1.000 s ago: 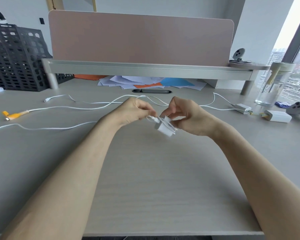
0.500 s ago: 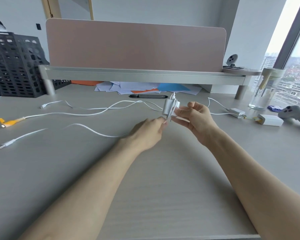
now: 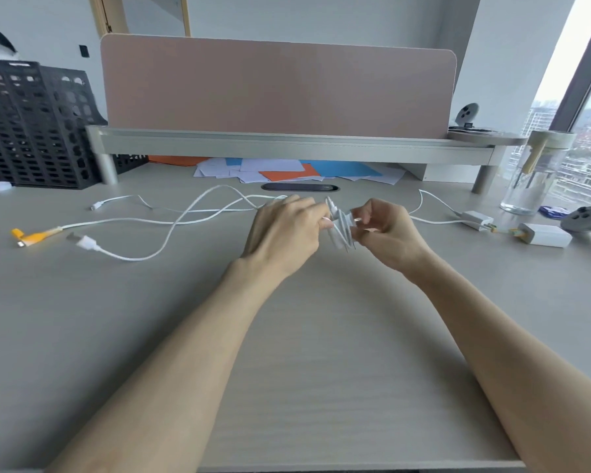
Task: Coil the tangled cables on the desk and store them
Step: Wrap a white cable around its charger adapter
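Gripping the charger (image 3: 340, 231) before the shelf (image 3: 287, 145), the right hand (image 3: 389, 233) risked losing wraps if the cable (image 3: 133, 259) pinched by the left hand (image 3: 284, 230) snagged.

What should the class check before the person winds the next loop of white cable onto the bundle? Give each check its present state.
1. Right hand grips the coiled bundle: ok.
2. Left hand pinches the loose tail beside the bundle: ok.
3. Tail lies free of other cables: not ok, it crosses the orange-tipped cable on the desk.
4. Whole cable wound up: not ok, a long tail lies out to the left.
5. A place to store the bundle is ready: cannot tell.
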